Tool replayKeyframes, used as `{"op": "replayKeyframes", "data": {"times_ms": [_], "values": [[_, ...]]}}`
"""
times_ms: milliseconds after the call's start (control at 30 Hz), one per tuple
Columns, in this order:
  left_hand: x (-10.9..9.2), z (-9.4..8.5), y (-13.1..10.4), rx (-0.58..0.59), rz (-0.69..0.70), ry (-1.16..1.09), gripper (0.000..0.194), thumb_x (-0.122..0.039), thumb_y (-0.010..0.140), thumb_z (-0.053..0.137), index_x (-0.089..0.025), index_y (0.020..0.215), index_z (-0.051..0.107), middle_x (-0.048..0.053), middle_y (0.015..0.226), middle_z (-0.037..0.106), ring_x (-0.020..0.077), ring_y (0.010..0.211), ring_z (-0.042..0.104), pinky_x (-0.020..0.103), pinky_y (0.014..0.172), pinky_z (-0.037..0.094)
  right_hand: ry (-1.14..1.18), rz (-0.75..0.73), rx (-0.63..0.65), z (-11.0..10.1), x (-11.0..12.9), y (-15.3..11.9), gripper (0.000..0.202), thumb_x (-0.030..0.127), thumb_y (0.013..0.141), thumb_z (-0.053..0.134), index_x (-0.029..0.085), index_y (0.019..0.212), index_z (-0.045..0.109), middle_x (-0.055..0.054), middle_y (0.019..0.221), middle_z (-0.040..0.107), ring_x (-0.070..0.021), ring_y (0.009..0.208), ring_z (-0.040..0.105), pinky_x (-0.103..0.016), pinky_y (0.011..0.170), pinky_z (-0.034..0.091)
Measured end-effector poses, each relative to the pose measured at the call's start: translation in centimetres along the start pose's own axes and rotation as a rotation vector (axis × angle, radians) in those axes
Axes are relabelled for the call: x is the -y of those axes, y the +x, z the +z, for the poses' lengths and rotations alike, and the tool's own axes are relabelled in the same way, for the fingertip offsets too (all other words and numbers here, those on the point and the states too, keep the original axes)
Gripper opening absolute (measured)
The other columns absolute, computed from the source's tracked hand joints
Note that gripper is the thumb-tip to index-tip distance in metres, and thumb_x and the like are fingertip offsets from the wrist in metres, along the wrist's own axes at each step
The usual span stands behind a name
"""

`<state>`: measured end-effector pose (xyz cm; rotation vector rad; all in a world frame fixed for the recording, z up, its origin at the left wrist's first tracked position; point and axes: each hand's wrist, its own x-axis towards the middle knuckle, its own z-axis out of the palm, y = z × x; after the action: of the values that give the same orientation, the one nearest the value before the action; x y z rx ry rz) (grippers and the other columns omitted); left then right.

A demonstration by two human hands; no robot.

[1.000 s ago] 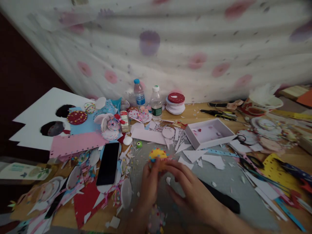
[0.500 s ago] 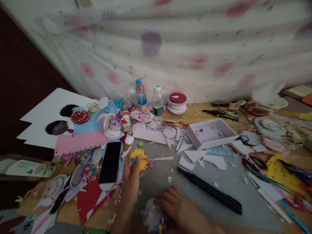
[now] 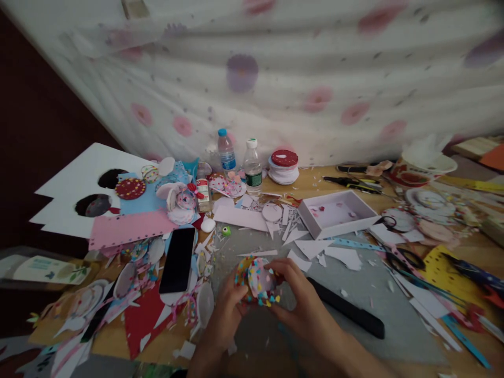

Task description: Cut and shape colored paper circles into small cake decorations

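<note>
Pink paper disc: a round pink disc [image 3: 260, 280] with coloured dots along its rim, held above the grey mat [image 3: 370, 325] near the desk's front edge, about midway along it; a yellow dotted disc [image 3: 242, 268] shows just behind it on the left side.
Left hand: the left hand [image 3: 225, 315] comes up from the front edge, fingers curled, fingertips pinching the left rim of the two discs.
Right hand: the right hand [image 3: 301, 302] closes on the pink disc from the right, thumb and forefinger pressed to its upper edge.
Black bar: a long black tool [image 3: 346, 314] lies slantwise on the mat, just right of the right hand, nothing between them.
Phone: a dark smartphone [image 3: 178, 260] lies flat, left of the hands, among paper rounds and ribbon scraps.
Red paper: a red sheet [image 3: 142, 321] lies toward the front left corner, partly under scraps.
White tray: a shallow white box [image 3: 335, 214] stands behind the mat, right of centre, white offcuts strewn in front of it.
Back edge: two water bottles, one blue-capped [image 3: 226, 150] and one white-capped [image 3: 252, 167], stand beside a stack of white rounds with a red top [image 3: 284, 166].
Right side: scissors [image 3: 405, 260] and yellow punched paper [image 3: 444, 270] lie amid clutter toward the right edge.
Far left: white card [image 3: 74, 194] with round holes overhangs the left edge.
</note>
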<state>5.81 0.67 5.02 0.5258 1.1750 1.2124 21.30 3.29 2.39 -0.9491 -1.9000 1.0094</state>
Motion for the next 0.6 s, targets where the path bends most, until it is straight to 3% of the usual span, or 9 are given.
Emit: {"op": "replayKeyframes", "data": {"times_ms": [67,167,300,367,467,533,600], "values": [[0.3,0.2,-0.1,0.019,0.017,0.029,0.05,-0.039,0.062,0.076,-0.02,0.107,0.069,0.01,0.096,0.073,0.0287,0.096,0.067,0.036,0.082,0.053,-0.042,-0.001,0.027,-0.1,0.1,-0.2,0.055,0.0,0.073,0.057,0.026,0.12,0.047,-0.007,0.116,0.05,-0.0224,0.105,0.054,-0.036,0.088,0.05],[1.1,0.8,0.0,-0.089,0.063,0.21,0.053,-0.035,0.056,0.083,-0.018,0.103,0.068,0.009,0.092,0.074,0.0274,0.089,0.069,0.033,0.077,0.055,-0.097,-0.001,0.067,-0.7,0.2,-0.4,0.054,0.006,0.075,0.065,0.026,0.121,0.047,-0.009,0.119,0.05,-0.0241,0.109,0.055,-0.039,0.092,0.05],[2.1,1.4,0.3,-0.211,0.017,0.187,0.048,-0.041,0.065,0.078,-0.014,0.101,0.063,0.01,0.081,0.075,0.0289,0.076,0.073,0.037,0.069,0.058,-0.197,-0.038,0.035,-4.4,0.5,-1.1,0.06,0.023,0.081,0.067,0.026,0.133,0.038,-0.01,0.119,0.054,-0.0228,0.104,0.059,-0.036,0.088,0.052],[2.1,1.4,0.3,-0.199,-0.009,0.105,0.06,-0.04,0.065,0.08,-0.013,0.113,0.057,0.011,0.08,0.075,0.0292,0.069,0.073,0.037,0.062,0.059,-0.332,-0.055,-0.127,-8.2,0.0,-1.6,0.048,0.023,0.087,0.057,0.027,0.132,0.04,-0.008,0.111,0.058,-0.0218,0.096,0.061,-0.035,0.084,0.052],[1.5,1.2,0.2,-0.196,-0.015,0.066,0.081,-0.037,0.061,0.083,-0.016,0.13,0.046,0.009,0.079,0.075,0.0297,0.067,0.074,0.035,0.055,0.058,-0.635,-0.037,-0.456,-15.9,-2.2,-2.1,0.028,0.024,0.087,0.055,0.026,0.115,0.051,-0.009,0.1,0.061,-0.0247,0.092,0.061,-0.038,0.081,0.049],[1.0,0.9,0.1,-0.21,-0.039,0.081,0.088,-0.037,0.059,0.085,-0.019,0.135,0.044,0.007,0.075,0.076,0.0316,0.071,0.074,0.035,0.055,0.059,-0.855,0.128,-0.612,-21.6,-4.3,-2.0,0.018,0.024,0.085,0.056,0.025,0.103,0.053,-0.008,0.09,0.06,-0.0237,0.083,0.061,-0.037,0.08,0.048],[0.6,0.7,0.1,-0.247,-0.066,0.087,0.091,-0.04,0.057,0.086,-0.021,0.136,0.044,0.006,0.073,0.076,0.0334,0.075,0.074,0.038,0.058,0.06,-0.916,0.267,-0.66,-26.9,-6.7,-1.6,0.015,0.018,0.083,0.056,0.021,0.098,0.055,-0.011,0.091,0.059,-0.0231,0.079,0.06,-0.037,0.08,0.046]]}}
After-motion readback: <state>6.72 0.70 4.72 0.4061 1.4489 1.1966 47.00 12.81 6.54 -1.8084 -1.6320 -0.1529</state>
